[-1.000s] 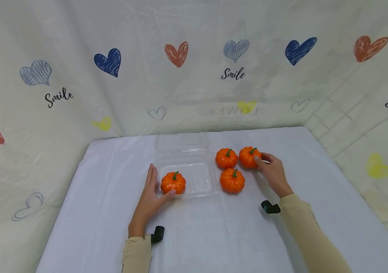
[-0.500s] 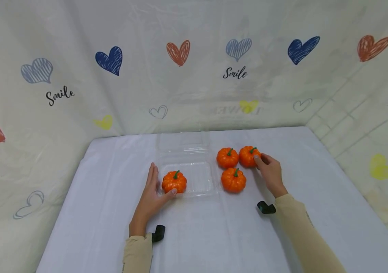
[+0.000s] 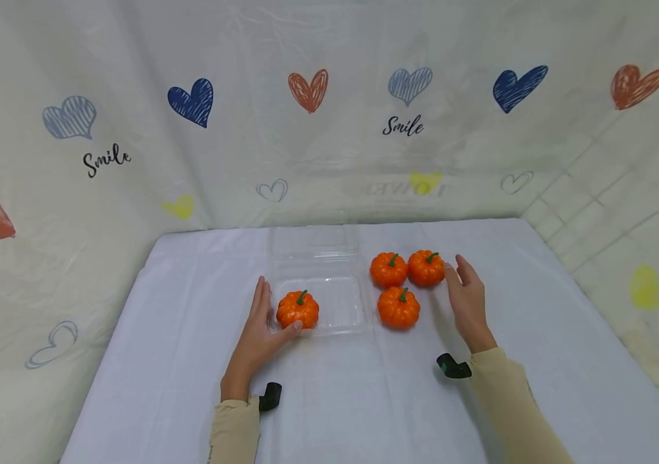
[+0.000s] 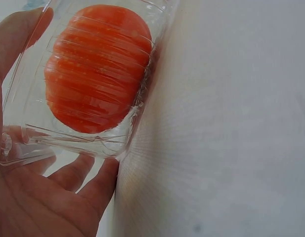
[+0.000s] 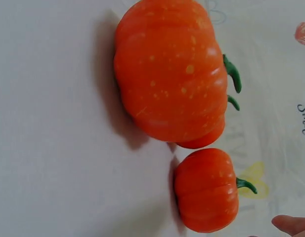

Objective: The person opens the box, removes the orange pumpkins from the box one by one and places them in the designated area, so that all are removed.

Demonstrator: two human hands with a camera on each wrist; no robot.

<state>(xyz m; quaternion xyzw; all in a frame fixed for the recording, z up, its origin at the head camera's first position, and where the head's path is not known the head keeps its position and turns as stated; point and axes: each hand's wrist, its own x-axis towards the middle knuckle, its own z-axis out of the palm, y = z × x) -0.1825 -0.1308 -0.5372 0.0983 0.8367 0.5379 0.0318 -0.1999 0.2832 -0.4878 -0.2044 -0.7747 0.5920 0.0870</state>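
Note:
A clear plastic clamshell container (image 3: 337, 306) lies with its lid raised at the back, and one small orange pumpkin with a green stem (image 3: 297, 309) sits in its left part. My left hand (image 3: 259, 335) rests against the container's front left corner, fingers straight along the left wall and thumb at the front rim. In the left wrist view the pumpkin (image 4: 100, 69) shows through the clear wall. To the right, my right hand (image 3: 467, 299) is held with fingers extended, right beside a pumpkin (image 3: 426, 268); nothing is in its grasp.
Two more pumpkins stand between the container and the right hand: a back pumpkin (image 3: 388, 269) and a front pumpkin (image 3: 399, 308). All stand on a white-covered table (image 3: 335, 399). Behind it hangs a pale curtain (image 3: 341, 154) printed with hearts.
My right hand has let go of the back right pumpkin, its fingers spreading and drawing slightly right. That pumpkin stays in place. The left hand keeps its position at the container.

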